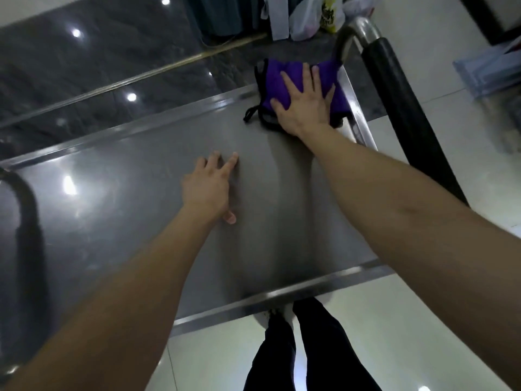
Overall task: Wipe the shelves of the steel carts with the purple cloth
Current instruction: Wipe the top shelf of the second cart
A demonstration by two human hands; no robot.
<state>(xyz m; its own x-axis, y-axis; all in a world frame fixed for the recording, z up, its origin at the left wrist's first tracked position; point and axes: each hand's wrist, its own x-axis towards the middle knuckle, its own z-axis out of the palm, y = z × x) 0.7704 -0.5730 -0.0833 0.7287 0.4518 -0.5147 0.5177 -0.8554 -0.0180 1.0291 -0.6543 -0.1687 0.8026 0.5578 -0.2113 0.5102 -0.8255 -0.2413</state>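
The steel cart's top shelf [127, 210] fills the middle of the head view, shiny and tilted across the frame. A purple cloth [277, 79] with black edging lies at the shelf's far right corner. My right hand [303, 104] presses flat on the cloth with spread, straight fingers. My left hand [210, 187] rests on the bare steel near the shelf's middle, fingers extended and fingertips touching the surface, holding nothing.
The cart's handle [400, 88], with black foam grip, rises at the right end; another black-padded handle [24, 210] curves at the left end. Plastic bags [313, 18] sit on the floor beyond. My legs [298, 351] stand at the near rim.
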